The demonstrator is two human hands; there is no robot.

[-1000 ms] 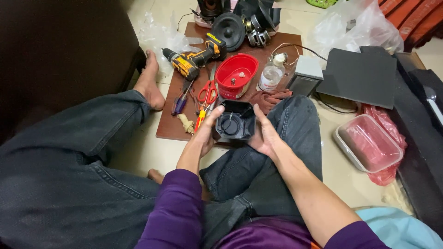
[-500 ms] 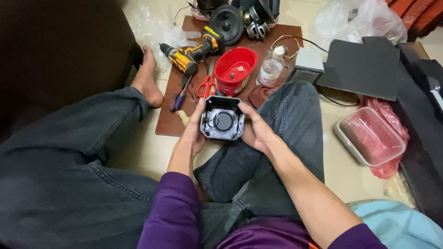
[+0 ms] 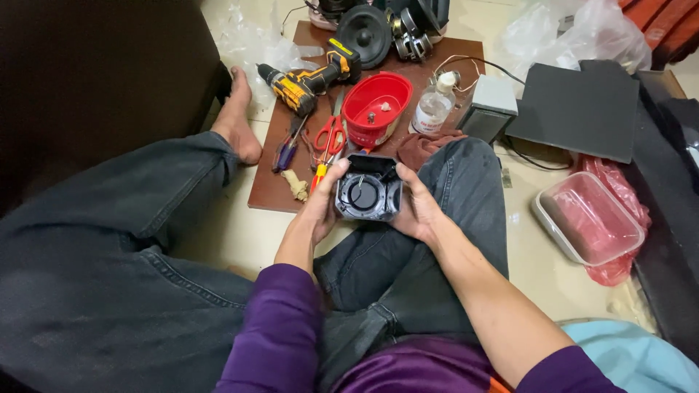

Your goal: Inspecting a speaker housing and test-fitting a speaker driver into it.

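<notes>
A brown board [image 3: 451,80] lies on the floor beyond the person's knees, and everything else sits in relation to it. On the board, near its left edge, rests a yellow and black cordless drill [image 3: 309,78]; red-handled scissors [image 3: 331,135] lie just below the drill, with a purple-handled screwdriver [image 3: 285,151] beside them toward the board's left rim. A red bowl [image 3: 376,108] stands at the board's middle, a small clear bottle [image 3: 431,109] just to its right, and a grey box [image 3: 489,108] at the board's right edge. A black speaker cone [image 3: 364,33] sits at the far end. Off the board to the right lie a dark flat panel [image 3: 575,109] and a clear lidded container [image 3: 588,217] on red plastic. A bare foot [image 3: 237,120] rests against the board's left side.

Over the board's near edge, a dark square speaker housing [image 3: 366,191] is held above the lap, its round opening facing up. The left hand [image 3: 322,207] grips its left side, thumb on the top corner; the right hand [image 3: 419,207] clasps the right side, fingers curled beneath.
</notes>
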